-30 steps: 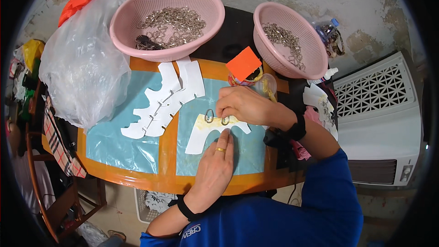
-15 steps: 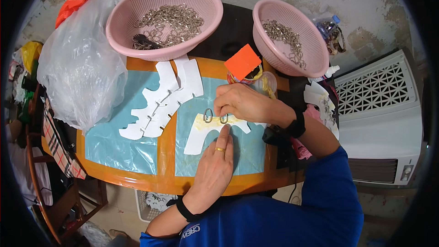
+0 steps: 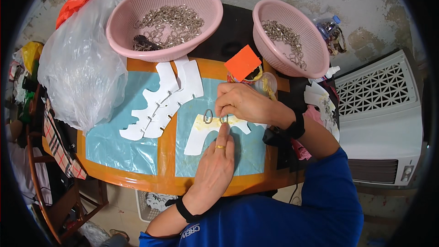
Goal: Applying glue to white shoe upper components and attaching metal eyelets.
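A white cut-out piece with a scalloped lower edge lies on the blue sheet in front of me, yellowish smears along its upper band. One oval metal ring stands out from its top edge. Just right of it is a second metal ring, partly covered by my fingers. My right hand is closed in a pinch at that ring's upper end. From below, my left hand reaches in with its index finger stretched out, the fingertip on the white piece at the ring's lower end.
More white cut-out pieces lie to the left. Two pink baskets of metal rings stand behind, with a stuffed plastic bag at far left. An orange card tops a container near my right hand. A small clear cup sits beside it.
My left index fingertip has shifted slightly up onto the lower end of the second ring. My right hand keeps almost the same place and pinch.
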Demonstrator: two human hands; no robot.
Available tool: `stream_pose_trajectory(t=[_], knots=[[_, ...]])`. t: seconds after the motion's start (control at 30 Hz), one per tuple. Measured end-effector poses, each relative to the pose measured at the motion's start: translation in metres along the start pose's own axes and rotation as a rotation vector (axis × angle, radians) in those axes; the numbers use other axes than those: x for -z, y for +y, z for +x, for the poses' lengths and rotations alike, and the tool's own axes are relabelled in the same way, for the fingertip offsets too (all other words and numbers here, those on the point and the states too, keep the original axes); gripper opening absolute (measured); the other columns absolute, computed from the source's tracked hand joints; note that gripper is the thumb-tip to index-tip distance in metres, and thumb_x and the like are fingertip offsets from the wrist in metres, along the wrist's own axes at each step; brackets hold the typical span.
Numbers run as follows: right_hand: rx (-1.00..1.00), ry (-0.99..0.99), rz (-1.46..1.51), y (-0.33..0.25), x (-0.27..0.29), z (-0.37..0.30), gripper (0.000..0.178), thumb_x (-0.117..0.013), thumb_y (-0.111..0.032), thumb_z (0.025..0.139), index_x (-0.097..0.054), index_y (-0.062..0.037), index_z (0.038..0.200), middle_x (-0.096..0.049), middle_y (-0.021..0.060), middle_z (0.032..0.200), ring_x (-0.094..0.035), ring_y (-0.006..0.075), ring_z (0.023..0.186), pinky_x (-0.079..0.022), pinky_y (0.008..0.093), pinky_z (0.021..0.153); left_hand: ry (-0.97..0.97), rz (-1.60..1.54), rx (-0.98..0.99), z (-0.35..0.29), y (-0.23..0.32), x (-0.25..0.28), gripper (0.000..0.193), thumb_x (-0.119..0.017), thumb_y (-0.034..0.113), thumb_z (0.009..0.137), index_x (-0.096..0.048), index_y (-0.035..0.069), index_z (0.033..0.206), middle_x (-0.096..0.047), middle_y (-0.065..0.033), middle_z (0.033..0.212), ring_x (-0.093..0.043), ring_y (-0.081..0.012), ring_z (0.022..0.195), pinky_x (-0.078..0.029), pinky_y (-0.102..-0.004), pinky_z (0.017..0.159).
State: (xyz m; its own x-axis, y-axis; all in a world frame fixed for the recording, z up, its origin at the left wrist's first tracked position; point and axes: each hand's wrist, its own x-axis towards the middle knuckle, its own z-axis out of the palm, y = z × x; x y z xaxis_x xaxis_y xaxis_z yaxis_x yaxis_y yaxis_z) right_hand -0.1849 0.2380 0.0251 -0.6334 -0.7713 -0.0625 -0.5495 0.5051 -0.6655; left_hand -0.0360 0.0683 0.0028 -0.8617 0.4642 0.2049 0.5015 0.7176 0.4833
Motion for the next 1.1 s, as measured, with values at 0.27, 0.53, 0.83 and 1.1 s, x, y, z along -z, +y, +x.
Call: stream_pose_trajectory(t=[0.27, 0.53, 0.83, 1.1], knots=[[-0.009, 0.071, 0.035, 0.001, -0.002, -0.003, 0.006, -0.068, -0.004, 0.086, -0.070, 0.0015, 0.087, -0.067, 0.0147, 0.089, -0.067, 0.0347, 0.087, -0.050, 0.0427, 0.080, -0.028, 0.014, -0.001, 0.000, -0.002, 0.003, 0.045, -0.058, -0.003, 0.086, -0.054, -0.014, 0.129, -0.045, -0.0305, 0.149, -0.063, -0.0308, 0.099, -0.054, -0.0384, 0.092], [-0.035, 0.025, -0.015, -0.005, 0.001, -0.008, 0.010, -0.067, -0.004, 0.091, -0.062, 0.0027, 0.096, -0.066, 0.0175, 0.094, -0.065, 0.0371, 0.087, -0.051, 0.0434, 0.079, -0.034, -0.023, 0.013, 0.001, -0.002, 0.005, 0.044, -0.057, -0.003, 0.086, -0.054, -0.014, 0.128, -0.045, -0.0290, 0.149, -0.062, -0.0316, 0.101, -0.054, -0.0391, 0.094], [0.037, 0.078, -0.090, -0.002, 0.001, -0.013, 0.007, -0.066, -0.008, 0.093, -0.065, -0.0009, 0.090, -0.060, 0.0124, 0.097, -0.061, 0.0339, 0.095, -0.049, 0.0430, 0.082, -0.012, -0.045, 0.008, 0.000, -0.004, 0.004, 0.043, -0.057, -0.003, 0.087, -0.054, -0.014, 0.129, -0.045, -0.0288, 0.149, -0.062, -0.0333, 0.106, -0.054, -0.0400, 0.096], [0.027, 0.076, -0.080, 0.000, -0.001, -0.014, 0.008, -0.066, -0.009, 0.093, -0.067, -0.0021, 0.090, -0.059, 0.0112, 0.096, -0.061, 0.0325, 0.094, -0.049, 0.0428, 0.082, -0.004, -0.093, 0.033, -0.001, -0.006, 0.003, 0.043, -0.057, -0.004, 0.087, -0.054, -0.014, 0.129, -0.045, -0.0276, 0.150, -0.063, -0.0343, 0.106, -0.054, -0.0404, 0.097]])
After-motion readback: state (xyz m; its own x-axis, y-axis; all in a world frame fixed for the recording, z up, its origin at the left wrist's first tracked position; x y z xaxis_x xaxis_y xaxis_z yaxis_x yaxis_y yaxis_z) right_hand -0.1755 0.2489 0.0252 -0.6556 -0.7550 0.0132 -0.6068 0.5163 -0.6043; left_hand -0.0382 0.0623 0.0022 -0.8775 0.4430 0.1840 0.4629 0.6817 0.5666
